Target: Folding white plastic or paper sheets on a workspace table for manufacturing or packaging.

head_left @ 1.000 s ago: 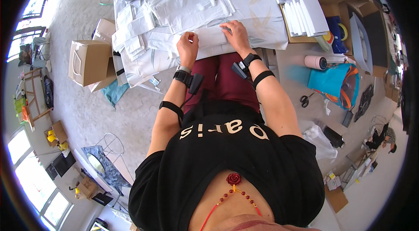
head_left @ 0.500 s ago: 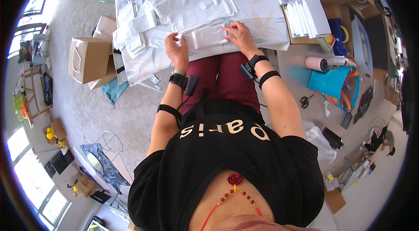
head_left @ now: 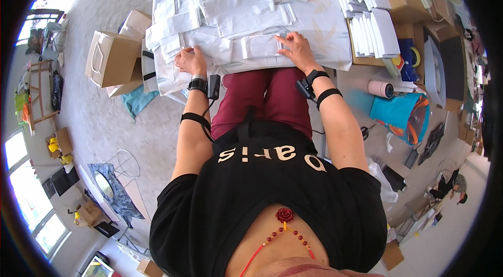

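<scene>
Both hands have slid forward: the left hand (head_left: 191, 61) and right hand (head_left: 295, 49) press flat, fingers spread, on a white packet (head_left: 246, 49) at the table's near edge, seemingly light, limp, slippery, best pinched by its ends.

White flat packets (head_left: 246, 12) cover the table; brown cardboard box (head_left: 110, 59) stands left.

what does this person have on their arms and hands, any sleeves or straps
Both arms are bare below the short black sleeves of a T-shirt. The left hand has a dark wristband with a small black box hanging from it, and a black strap higher on the forearm. The right hand has a black wrist device and a second black band just above it. No gloves.
</scene>
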Tool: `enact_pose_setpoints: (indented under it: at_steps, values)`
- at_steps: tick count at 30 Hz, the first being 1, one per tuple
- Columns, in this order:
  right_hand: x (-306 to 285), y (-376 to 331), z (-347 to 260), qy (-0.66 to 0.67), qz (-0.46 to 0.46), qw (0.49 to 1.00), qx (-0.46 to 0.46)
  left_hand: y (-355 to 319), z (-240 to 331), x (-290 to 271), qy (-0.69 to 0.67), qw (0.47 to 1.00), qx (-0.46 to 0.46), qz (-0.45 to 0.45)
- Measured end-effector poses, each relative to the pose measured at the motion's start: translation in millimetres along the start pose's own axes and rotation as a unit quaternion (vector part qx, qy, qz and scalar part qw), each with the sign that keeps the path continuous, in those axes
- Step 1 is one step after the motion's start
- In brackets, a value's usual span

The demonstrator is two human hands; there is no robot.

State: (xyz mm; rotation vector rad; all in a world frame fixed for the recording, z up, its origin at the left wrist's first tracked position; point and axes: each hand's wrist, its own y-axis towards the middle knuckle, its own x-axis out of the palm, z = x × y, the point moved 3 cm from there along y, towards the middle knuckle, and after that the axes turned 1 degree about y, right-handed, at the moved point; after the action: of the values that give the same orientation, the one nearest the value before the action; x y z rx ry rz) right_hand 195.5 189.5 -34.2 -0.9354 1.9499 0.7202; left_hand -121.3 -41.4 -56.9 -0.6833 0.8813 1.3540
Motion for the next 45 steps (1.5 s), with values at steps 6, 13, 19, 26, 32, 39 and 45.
enact_pose_setpoints:
  at_steps: [6, 13, 19, 26, 32, 39, 45]
  values:
    - [-6, 8, -13, 0.074, 0.004, 0.996, 0.041, 4, -14, -1, -0.324, 0.946, -0.02, -0.019]
    - [-34, 55, -119, 0.297, -0.01, 0.948, 0.112, -69, 90, -74, -0.345, 0.905, 0.247, 0.03]
    - [-35, 77, -148, 0.383, 0.05, 0.91, 0.148, -107, 127, -76, -0.311, 0.884, 0.348, 0.005]
    - [-58, 69, -108, 0.424, 0.116, 0.887, 0.141, -112, 77, -42, -0.149, 0.952, 0.259, -0.061]
    - [-90, 45, -76, 0.462, 0.12, 0.865, 0.155, -106, 53, -18, -0.174, 0.95, 0.254, -0.049]
    - [-86, 14, -12, 0.462, 0.148, 0.848, 0.212, -107, 57, -6, -0.184, 0.932, 0.3, -0.085]
    - [-61, -8, 24, 0.442, 0.148, 0.848, 0.253, -107, 58, 0, -0.148, 0.929, 0.328, -0.087]
